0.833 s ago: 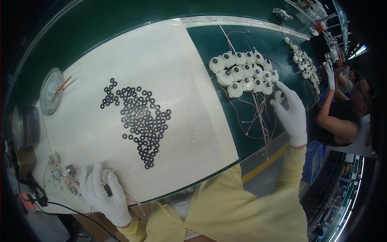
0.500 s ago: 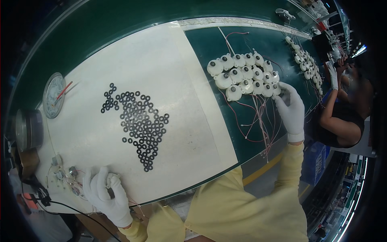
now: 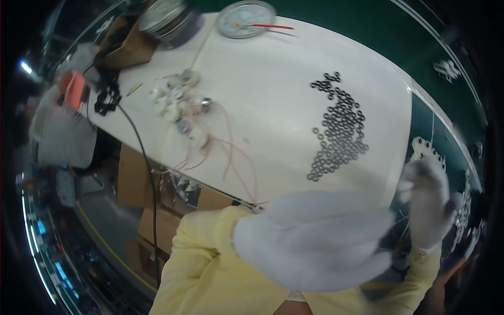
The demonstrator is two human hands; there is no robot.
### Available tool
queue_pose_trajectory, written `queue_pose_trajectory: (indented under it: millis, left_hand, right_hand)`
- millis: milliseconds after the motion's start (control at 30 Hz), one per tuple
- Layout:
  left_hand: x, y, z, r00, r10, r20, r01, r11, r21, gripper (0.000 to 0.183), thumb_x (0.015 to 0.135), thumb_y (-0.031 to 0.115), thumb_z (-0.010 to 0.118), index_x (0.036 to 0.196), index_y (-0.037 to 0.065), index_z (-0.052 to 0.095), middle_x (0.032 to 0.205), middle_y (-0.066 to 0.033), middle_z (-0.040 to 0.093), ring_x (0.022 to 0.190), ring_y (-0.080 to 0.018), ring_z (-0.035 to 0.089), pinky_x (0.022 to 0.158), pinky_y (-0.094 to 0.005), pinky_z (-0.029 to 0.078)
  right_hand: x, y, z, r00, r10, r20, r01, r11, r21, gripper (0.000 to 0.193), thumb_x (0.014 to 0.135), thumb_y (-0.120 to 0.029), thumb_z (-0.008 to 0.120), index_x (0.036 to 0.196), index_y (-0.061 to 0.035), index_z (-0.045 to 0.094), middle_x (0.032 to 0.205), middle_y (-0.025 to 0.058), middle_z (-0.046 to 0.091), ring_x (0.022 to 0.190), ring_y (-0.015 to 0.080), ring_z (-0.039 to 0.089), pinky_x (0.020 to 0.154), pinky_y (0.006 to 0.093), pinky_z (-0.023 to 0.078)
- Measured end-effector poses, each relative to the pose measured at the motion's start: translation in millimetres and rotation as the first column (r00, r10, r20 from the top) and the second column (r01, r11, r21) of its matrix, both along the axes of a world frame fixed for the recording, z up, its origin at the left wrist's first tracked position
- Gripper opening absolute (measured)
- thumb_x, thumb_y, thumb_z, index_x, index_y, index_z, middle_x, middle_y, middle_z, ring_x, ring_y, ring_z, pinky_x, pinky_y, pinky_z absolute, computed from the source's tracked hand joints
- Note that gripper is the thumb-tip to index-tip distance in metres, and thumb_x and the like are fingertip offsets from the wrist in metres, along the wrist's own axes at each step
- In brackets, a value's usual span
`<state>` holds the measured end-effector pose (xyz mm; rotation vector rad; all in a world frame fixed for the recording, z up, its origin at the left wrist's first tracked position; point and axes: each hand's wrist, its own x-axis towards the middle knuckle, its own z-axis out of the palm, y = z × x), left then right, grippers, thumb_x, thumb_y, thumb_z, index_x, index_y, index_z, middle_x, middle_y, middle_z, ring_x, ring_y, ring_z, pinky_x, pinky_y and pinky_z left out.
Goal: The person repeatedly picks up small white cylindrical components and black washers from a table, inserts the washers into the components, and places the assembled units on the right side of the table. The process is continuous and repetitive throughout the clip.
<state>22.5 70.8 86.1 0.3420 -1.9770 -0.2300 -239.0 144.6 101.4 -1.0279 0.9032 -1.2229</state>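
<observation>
My left hand (image 3: 315, 241), in a white glove, is large and blurred in front of my yellow jacket, with its back toward me. Its fingers point right; motion smears them and their inner side is hidden. At the right, my gloved right hand (image 3: 428, 202) is raised beside the white round motors (image 3: 420, 147), partly covering them. Its thumb stands apart from the fingers and nothing shows between them. Many black rings (image 3: 338, 131) lie loose on the white sheet (image 3: 273, 105). At the left are several white and metal motors (image 3: 176, 102) with red wires (image 3: 229, 149).
A clear round dish (image 3: 247, 18) holding a red stick (image 3: 273, 26) sits at the far edge, near a round tub (image 3: 170, 23) and a cardboard box (image 3: 128, 44). A black cable (image 3: 144, 157) hangs over the left edge. Cardboard boxes (image 3: 134, 176) stand below the table.
The view has swung left, so the table's contents appear farther right. My left hand has left the small motors at the left and come up close to the camera. My right hand stays near the white motors.
</observation>
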Motion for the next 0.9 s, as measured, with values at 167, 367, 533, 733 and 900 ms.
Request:
queue_pose_trajectory:
  millis: [167,367,533,733,900]
  left_hand:
    - [-37,-29,0,0.932,0.362,-0.019,-0.361,0.932,0.01,0.015,0.075,0.02,0.069,0.09,0.021,0.072,0.093,-0.0009,0.067,0.082,-0.0218,0.063,0.068,-0.0316,0.05]
    - [98,-121,-27,0.721,0.649,0.242,-0.638,0.758,-0.136,0.031,0.09,0.027,0.064,0.107,0.003,0.072,0.098,-0.014,0.07,0.083,-0.0341,0.064,0.08,-0.0446,0.052]
    - [153,-182,-49,0.321,0.62,0.716,-0.753,0.625,-0.204,0.024,0.089,0.032,0.066,0.093,0.011,0.075,0.08,-0.0099,0.071,0.088,-0.0324,0.066,0.077,-0.0463,0.048]
    - [109,-136,-44,0.629,0.473,0.617,-0.53,0.842,-0.105,0.016,0.084,0.024,0.07,0.078,0.01,0.068,0.071,-0.0078,0.065,0.076,-0.0288,0.065,0.073,-0.043,0.048]
    - [83,-91,-39,0.646,0.39,0.657,-0.414,0.901,-0.128,0.011,0.08,0.015,0.077,0.089,0.011,0.072,0.078,-0.0048,0.065,0.086,-0.027,0.067,0.081,-0.0417,0.051]
  right_hand:
    - [83,-55,-23,0.902,0.165,0.4,-0.321,0.875,0.363,0.071,0.105,-0.063,0.029,0.111,0.0015,0.058,0.101,0.0146,0.062,0.085,0.0211,0.059,0.076,0.0311,0.045]
    - [61,-35,-7,0.953,0.223,0.205,-0.302,0.766,0.568,0.089,0.109,-0.062,0.017,0.072,0.0019,0.067,0.065,0.014,0.065,0.058,0.0199,0.061,0.056,0.0279,0.047]
    - [39,-18,20,0.815,0.573,-0.083,-0.405,0.667,0.625,0.075,0.107,-0.056,0.034,0.096,0.0076,0.073,0.085,0.0155,0.072,0.077,0.0213,0.067,0.071,0.0285,0.052]
    - [19,15,40,0.912,0.394,-0.118,-0.183,0.646,0.741,0.058,0.097,-0.041,0.059,0.119,0.0111,0.07,0.102,0.0154,0.073,0.091,0.0204,0.068,0.083,0.0287,0.051]
    - [-3,39,36,0.971,0.221,-0.09,-0.084,0.67,0.738,0.052,0.095,-0.029,0.065,0.127,0.012,0.062,0.104,0.0168,0.071,0.091,0.0205,0.068,0.072,0.0286,0.052]
